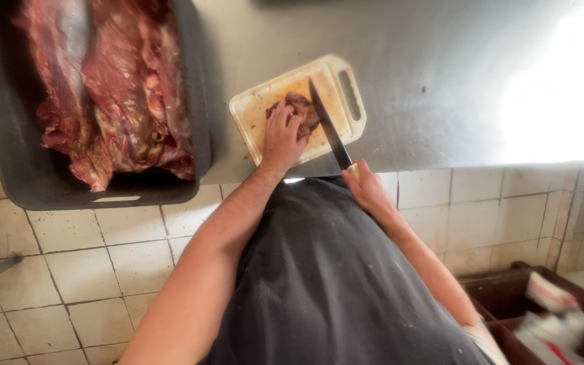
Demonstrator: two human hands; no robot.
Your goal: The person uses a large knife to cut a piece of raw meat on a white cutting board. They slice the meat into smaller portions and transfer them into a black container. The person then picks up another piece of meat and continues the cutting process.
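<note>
I see dark red meat [113, 88] marbled white in a grey tub [8, 155] at ten o'clock, a stained cream cutting board [258, 111] at twelve, and pale tiles [82, 270] with dark grout below.

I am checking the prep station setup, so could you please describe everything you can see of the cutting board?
The cutting board is a small, pale plastic-looking rectangle with rounded corners and a slot handle on its far right side. Its surface is stained orange-brown. It lies flat, turned at an angle, near the edge of the steel counter. A piece of raw meat rests on it, pressed by the left hand, while the knife held by the right hand crosses it.
</note>
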